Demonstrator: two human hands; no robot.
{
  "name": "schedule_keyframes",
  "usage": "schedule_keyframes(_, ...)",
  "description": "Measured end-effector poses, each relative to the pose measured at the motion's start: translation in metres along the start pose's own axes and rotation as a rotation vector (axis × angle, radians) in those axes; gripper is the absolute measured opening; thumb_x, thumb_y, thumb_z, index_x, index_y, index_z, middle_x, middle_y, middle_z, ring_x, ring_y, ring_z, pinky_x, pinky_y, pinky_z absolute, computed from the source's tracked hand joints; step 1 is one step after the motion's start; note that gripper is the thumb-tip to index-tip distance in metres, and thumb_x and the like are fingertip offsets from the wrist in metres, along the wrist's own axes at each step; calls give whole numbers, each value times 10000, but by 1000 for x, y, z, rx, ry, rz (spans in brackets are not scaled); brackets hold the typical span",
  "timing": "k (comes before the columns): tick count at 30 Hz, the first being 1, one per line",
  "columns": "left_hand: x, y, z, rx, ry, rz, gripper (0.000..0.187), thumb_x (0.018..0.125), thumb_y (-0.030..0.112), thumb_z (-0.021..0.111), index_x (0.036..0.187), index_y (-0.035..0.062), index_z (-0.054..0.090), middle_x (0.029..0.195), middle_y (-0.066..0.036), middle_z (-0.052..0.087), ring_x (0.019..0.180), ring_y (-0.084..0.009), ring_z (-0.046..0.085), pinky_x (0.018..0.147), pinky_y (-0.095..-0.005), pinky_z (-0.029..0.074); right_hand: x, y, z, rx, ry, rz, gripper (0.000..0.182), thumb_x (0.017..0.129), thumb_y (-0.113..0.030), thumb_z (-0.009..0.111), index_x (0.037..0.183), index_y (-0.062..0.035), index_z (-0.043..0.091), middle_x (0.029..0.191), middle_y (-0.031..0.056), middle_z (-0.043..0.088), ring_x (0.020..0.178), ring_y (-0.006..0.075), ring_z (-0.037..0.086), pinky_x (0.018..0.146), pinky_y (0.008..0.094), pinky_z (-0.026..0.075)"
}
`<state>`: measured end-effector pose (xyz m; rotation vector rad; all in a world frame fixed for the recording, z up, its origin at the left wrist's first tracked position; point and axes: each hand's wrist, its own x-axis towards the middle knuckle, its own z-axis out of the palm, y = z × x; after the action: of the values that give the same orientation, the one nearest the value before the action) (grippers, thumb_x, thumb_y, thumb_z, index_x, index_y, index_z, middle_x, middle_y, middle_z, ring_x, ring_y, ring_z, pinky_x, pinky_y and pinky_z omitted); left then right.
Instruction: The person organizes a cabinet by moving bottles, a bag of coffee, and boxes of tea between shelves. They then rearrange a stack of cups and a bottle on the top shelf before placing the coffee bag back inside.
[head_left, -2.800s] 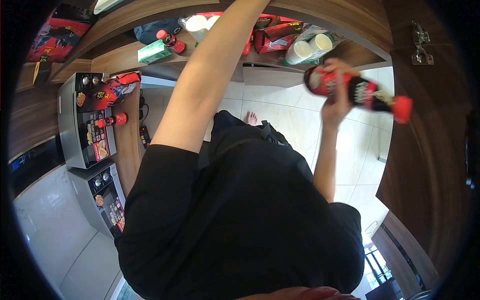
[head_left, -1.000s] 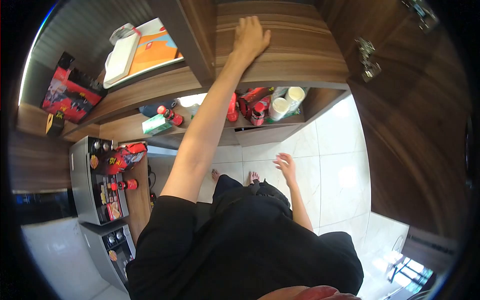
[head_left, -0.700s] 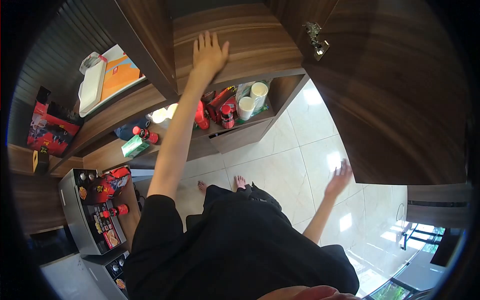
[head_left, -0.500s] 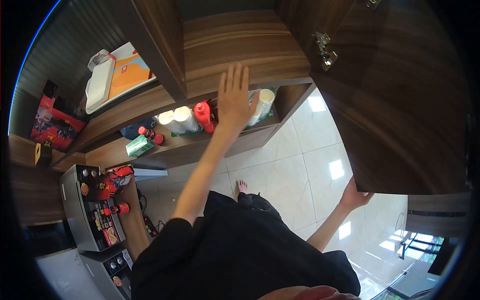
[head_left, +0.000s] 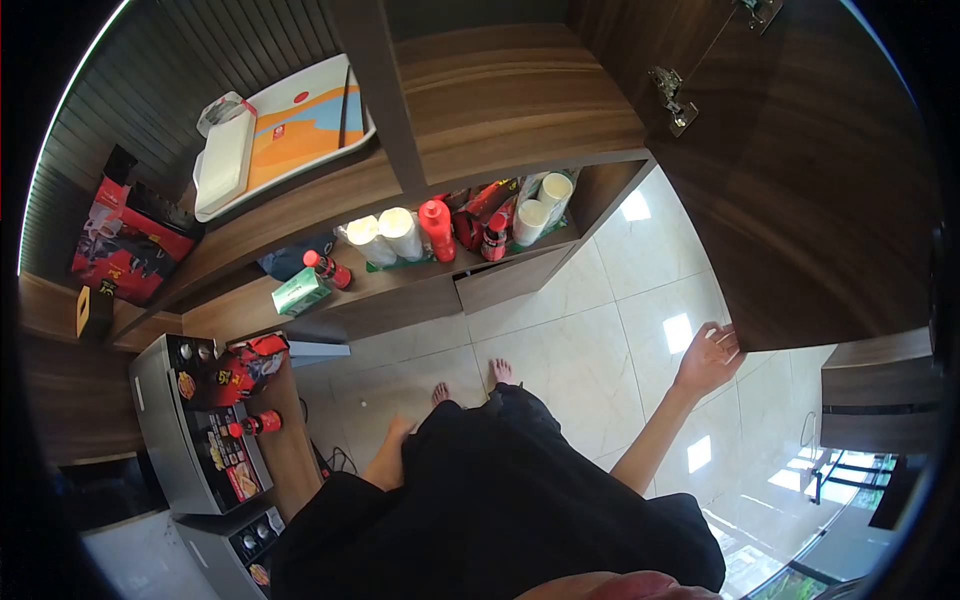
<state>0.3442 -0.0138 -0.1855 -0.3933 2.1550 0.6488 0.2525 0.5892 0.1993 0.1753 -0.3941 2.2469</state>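
Note:
My right hand is at the lower corner of a dark wooden cabinet door, which stands swung out on its hinges. Its fingers are apart and slightly bent, with the fingertips against the door's edge; nothing else shows in the hand. My left hand hangs low beside my dark clothing, and its fingers are mostly hidden. In front of me, the compartment behind the door shows a bare wooden floor.
The shelf below holds paper cups, a red bottle, cola bottles and a green-white box. A tray lies at upper left. Silver appliances stand at left. A drawer front sits under the shelf.
My left hand has dropped from over the shelf to my side, uncovering bottles and cups. My right hand has loosened at the door corner, its fingers now showing. The view has shifted slightly.

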Motion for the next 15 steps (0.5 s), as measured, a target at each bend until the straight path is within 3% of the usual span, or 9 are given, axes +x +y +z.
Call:
schedule_keyframes(1, 0, -48, 7, -80, -170, -271, 493, 820, 320, 720, 1176, -8, 628, 988, -192, 707, 796, -352, 690, 700, -456, 574, -11, 9, 19, -60, 80, -52, 234, 1017, -221, 494, 1110, -39, 609, 1175, 89, 662, 1160, 191, 571, 944, 382, 421)
schedule_keyframes(2, -30, -62, -1, -188, -59, -370, 243, 793, 235, 702, 849, -2, 696, 711, -133, 683, 621, -240, 677, 562, -373, 541, -22, 19, 46, -123, 157, -101, 235, 1022, -231, 486, 1103, -42, 602, 1206, 85, 648, 1193, 189, 549, 941, 375, 421)
schedule_keyframes(4, -67, -83, -23, -483, 82, -297, 254, 818, 237, 688, 820, -17, 673, 712, -130, 683, 625, -223, 677, 574, -381, 544, -34, 28, 65, -285, 268, -187, 252, 1030, -256, 469, 1101, -44, 586, 1265, 85, 618, 1253, 190, 505, 934, 362, 420)
schedule_keyframes(7, -48, -164, -3, -524, 311, -90, 301, 834, 269, 682, 782, -27, 663, 706, -142, 683, 642, -232, 687, 594, -383, 548, -53, 39, 75, -478, 352, -263, 300, 1037, -297, 443, 1126, -38, 564, 1325, 97, 581, 1307, 201, 457, 928, 352, 415)
schedule_keyframes(10, -57, -160, -25, -264, 123, -298, 300, 840, 279, 678, 866, -20, 673, 756, -152, 705, 683, -240, 704, 641, -380, 556, -68, 48, 86, -510, 380, -282, 347, 1029, -331, 437, 1165, -30, 541, 1322, 113, 574, 1303, 213, 456, 937, 353, 402)
schedule_keyframes(13, -24, -168, -28, 67, 107, -35, 305, 844, 265, 676, 972, -11, 660, 817, -165, 719, 733, -248, 718, 678, -379, 559, -92, 66, 95, -628, 427, -341, 385, 1006, -363, 463, 1201, -33, 502, 1291, 117, 580, 1295, 213, 459, 958, 368, 381)
schedule_keyframes(15, 6, -138, -41, -10, 25, 12, 325, 846, 254, 678, 1047, 2, 643, 850, -159, 724, 769, -249, 721, 704, -387, 560, -109, 77, 99, -712, 443, -357, 394, 990, -375, 492, 1210, -48, 487, 1188, 96, 584, 1178, 186, 487, 922, 348, 368)
